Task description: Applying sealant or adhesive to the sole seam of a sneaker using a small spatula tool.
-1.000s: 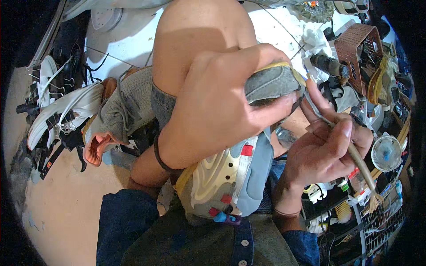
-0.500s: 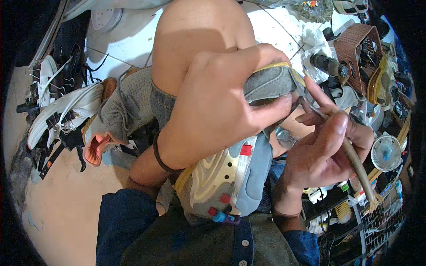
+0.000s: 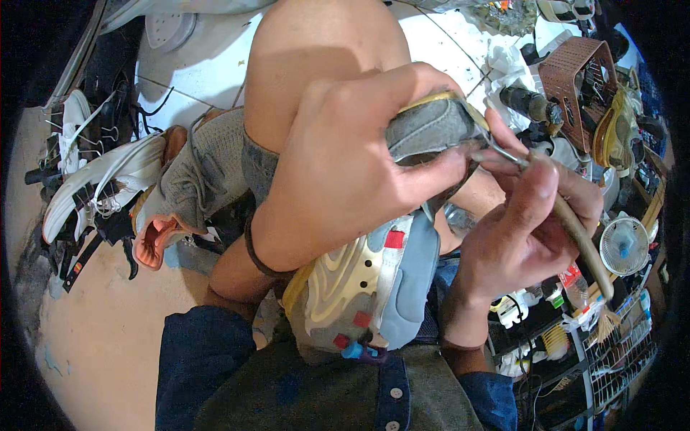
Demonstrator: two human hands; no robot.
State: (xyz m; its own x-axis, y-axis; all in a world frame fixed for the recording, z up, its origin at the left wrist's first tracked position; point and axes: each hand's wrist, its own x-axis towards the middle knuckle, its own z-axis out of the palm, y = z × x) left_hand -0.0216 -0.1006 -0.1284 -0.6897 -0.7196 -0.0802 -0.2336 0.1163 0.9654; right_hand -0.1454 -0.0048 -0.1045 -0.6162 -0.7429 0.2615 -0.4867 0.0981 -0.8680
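Since the earlier frames the right hand has shifted slightly, its thumb now laid over the tool and the metal tip brought up against the shoe's grey heel. Nearest the person, the shoe rests sole-up on the lap, its cream and pale blue sole with small red squares facing the camera, toe toward the dark blue shirt. Just right of the shoe, the right hand is closed around the tool's wooden handle, which slants down and away to the right, while the thin metal shaft points left to the heel. Above the shoe's sole, the left hand is wrapped tight over the grey suede heel, thumb pressed near the tool tip; a dark band sits on its wrist. Behind that hand a bare knee rises. Left of the shoe lie a grey cloth, a pink-lined shoe and white shoes with black laces on the floor. Right of the shoe, a small white fan stands near wire racks, and farther up a brown basket sits among clutter. Far beyond the knee is a white tiled floor.
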